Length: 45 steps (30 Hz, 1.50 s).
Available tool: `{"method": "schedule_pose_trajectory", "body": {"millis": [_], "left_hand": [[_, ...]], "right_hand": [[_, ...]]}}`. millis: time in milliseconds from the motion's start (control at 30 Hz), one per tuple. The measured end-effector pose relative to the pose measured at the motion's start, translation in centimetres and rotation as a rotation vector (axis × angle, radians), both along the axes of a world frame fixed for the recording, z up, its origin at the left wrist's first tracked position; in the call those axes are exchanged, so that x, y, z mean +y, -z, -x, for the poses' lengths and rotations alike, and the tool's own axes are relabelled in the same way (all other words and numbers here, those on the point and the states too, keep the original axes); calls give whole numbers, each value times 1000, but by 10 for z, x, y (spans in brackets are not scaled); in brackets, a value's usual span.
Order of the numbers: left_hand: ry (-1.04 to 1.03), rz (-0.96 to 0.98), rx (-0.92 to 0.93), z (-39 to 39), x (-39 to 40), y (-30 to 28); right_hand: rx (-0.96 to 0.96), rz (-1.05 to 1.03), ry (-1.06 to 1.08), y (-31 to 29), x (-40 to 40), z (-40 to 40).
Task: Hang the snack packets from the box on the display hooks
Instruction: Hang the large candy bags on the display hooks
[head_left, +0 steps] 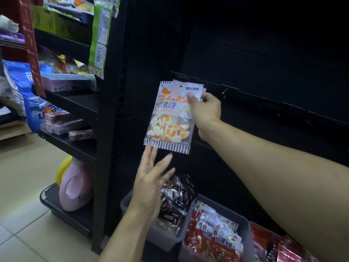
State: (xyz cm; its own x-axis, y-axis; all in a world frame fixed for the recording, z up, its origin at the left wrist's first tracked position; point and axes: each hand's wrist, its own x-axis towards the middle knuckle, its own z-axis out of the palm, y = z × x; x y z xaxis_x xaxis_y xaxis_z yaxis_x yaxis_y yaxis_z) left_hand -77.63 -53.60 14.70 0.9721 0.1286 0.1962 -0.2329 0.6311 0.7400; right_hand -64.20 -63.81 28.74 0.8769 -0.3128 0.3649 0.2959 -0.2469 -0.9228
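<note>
Right hand (204,108) pinches top right corner of egg-gummy packet (171,115), more packets stacked behind, held against dark display panel (264,63). Left hand (151,182) just below packet, fingers straight, apart, touching bottom edge. Hook not discernible; packet likely not yet hung. Bins (243,225) below packet remain full: most work left.

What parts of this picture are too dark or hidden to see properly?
- Head view: the display hook is lost against the dark panel behind the candy packet, so whether the packet hangs on it is unclear.
- The right hand covers the packet's right edge.
- The left hand hides part of the dark snack bin.
- The red packets are cut off by the bottom edge.
</note>
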Motion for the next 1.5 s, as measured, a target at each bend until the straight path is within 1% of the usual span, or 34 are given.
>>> {"method": "schedule_pose_trajectory", "body": {"millis": [300, 500, 633, 733, 867, 933, 1000, 1167, 1300, 1367, 1500], "left_hand": [[68, -1, -52, -1, 0, -6], [54, -23, -101, -4, 4, -7], [78, -6, -86, -5, 6, -10], [139, 52, -52, -8, 6, -14], [190, 150, 35, -25, 1, -16], [177, 156, 77, -38, -3, -19], [145, 134, 133, -56, -8, -25], [117, -1, 240, -108, -8, -38], [153, -93, 292, -138, 4, -43], [155, -133, 293, -143, 8, -41], [114, -205, 311, -129, 11, -30]], "right_hand": [[27, 16, 44, 0, -2, -24], [52, 4, 71, -4, 3, -33], [82, 30, 71, -4, 0, -39], [119, 30, 71, -4, -3, -45], [146, 56, 74, -1, -10, -58], [151, 62, 79, 0, -13, -66], [148, 71, 89, -1, -16, -78], [172, 117, 114, 0, -23, -108], [175, 155, 140, 6, -26, -128], [183, 163, 141, 9, -27, -131], [267, 154, 116, 16, -36, -116]]}}
